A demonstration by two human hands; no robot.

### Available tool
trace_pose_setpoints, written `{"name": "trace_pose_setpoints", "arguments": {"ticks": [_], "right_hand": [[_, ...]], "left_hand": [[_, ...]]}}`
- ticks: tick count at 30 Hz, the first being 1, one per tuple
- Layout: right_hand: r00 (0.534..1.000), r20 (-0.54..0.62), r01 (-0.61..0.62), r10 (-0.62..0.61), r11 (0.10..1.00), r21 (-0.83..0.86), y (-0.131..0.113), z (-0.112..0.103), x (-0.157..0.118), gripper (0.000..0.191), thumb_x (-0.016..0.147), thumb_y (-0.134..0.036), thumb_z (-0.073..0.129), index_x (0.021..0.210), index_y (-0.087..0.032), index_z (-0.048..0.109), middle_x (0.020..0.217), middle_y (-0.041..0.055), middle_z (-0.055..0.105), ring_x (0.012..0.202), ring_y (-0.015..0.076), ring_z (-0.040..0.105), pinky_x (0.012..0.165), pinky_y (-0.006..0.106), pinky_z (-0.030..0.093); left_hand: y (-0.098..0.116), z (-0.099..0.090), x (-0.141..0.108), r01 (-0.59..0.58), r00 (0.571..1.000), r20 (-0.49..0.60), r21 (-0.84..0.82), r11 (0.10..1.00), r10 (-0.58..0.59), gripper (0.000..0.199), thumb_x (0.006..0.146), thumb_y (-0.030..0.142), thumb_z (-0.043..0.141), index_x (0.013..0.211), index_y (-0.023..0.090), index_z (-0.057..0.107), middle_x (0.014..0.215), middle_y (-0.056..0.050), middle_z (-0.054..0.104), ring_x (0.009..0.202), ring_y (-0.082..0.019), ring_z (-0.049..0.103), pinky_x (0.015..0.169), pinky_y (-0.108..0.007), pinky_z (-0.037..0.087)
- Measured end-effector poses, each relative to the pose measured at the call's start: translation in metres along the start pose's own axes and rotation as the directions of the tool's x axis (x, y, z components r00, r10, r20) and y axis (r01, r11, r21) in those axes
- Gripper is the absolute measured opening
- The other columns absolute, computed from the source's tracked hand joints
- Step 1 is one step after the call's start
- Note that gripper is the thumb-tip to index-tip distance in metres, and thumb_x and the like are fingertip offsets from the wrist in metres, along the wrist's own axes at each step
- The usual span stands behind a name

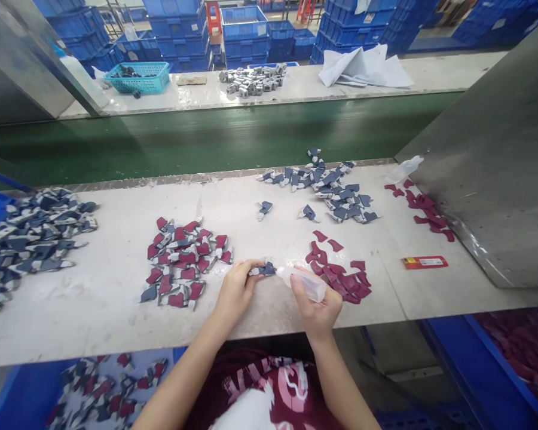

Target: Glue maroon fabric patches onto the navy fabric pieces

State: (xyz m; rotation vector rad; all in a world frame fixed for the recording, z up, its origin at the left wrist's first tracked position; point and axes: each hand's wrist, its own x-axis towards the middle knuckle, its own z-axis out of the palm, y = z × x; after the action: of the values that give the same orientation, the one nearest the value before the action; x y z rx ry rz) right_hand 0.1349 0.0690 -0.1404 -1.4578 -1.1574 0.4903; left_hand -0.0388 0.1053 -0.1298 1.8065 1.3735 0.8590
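Observation:
Near the table's front edge, my left hand pinches a small grey-blue part. My right hand is wrapped round a translucent squeeze bottle, its nozzle pointing left at that part, touching or very close. Beside my right hand lies a pile of dark red pieces. To the left of my left hand sits a group of grey parts with red pieces on them. Farther back are loose grey-blue parts.
A large heap of grey-blue parts covers the table's left end. A red packet and more red pieces lie at right, near a slanted metal panel. A green belt runs behind. Blue bins stand below the front edge.

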Motion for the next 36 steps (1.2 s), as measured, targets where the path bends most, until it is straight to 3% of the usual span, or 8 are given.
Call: {"name": "trace_pose_setpoints", "arguments": {"ticks": [12,25,31,36], "right_hand": [[0.996,-0.084,-0.008,0.003,0.998,-0.068,-0.002,-0.001,0.000,0.028,0.084,-0.041,0.072,0.089,-0.015,0.080,0.084,0.0094,0.080,0.071,0.0260,0.077,0.066,0.033,0.063],[0.978,-0.194,-0.074,0.081,0.996,0.043,-0.007,-0.003,-0.004,0.029,0.081,-0.042,0.074,0.082,-0.013,0.078,0.077,0.0095,0.079,0.067,0.0269,0.076,0.061,0.035,0.063],[0.994,-0.086,-0.065,0.067,0.997,0.031,-0.012,0.004,-0.004,0.030,0.079,-0.042,0.074,0.085,-0.013,0.080,0.074,0.0088,0.078,0.060,0.0231,0.074,0.054,0.030,0.060],[0.994,-0.061,-0.086,0.086,0.996,0.008,-0.011,0.007,-0.004,0.032,0.080,-0.043,0.073,0.086,-0.013,0.080,0.075,0.0094,0.078,0.062,0.0235,0.074,0.054,0.029,0.060]], "left_hand": [[0.000,0.000,-0.002,0.008,1.000,-0.005,0.035,0.999,-0.008,0.025,0.091,0.006,0.056,0.108,0.021,0.067,0.106,-0.006,0.075,0.099,-0.023,0.070,0.087,-0.036,0.057],[0.000,0.002,-0.001,0.016,0.999,-0.031,0.028,0.999,-0.015,0.029,0.089,0.004,0.059,0.108,0.022,0.071,0.103,-0.004,0.077,0.091,-0.021,0.071,0.084,-0.035,0.057],[0.003,0.000,-0.003,0.028,0.999,-0.031,0.004,1.000,-0.028,0.030,0.089,0.005,0.059,0.109,0.023,0.072,0.104,-0.005,0.078,0.090,-0.021,0.071,0.083,-0.035,0.058],[0.001,0.001,-0.002,0.027,0.999,-0.025,-0.008,1.000,-0.027,0.030,0.089,0.005,0.058,0.108,0.023,0.072,0.104,-0.004,0.078,0.093,-0.022,0.071,0.085,-0.036,0.058]]}}
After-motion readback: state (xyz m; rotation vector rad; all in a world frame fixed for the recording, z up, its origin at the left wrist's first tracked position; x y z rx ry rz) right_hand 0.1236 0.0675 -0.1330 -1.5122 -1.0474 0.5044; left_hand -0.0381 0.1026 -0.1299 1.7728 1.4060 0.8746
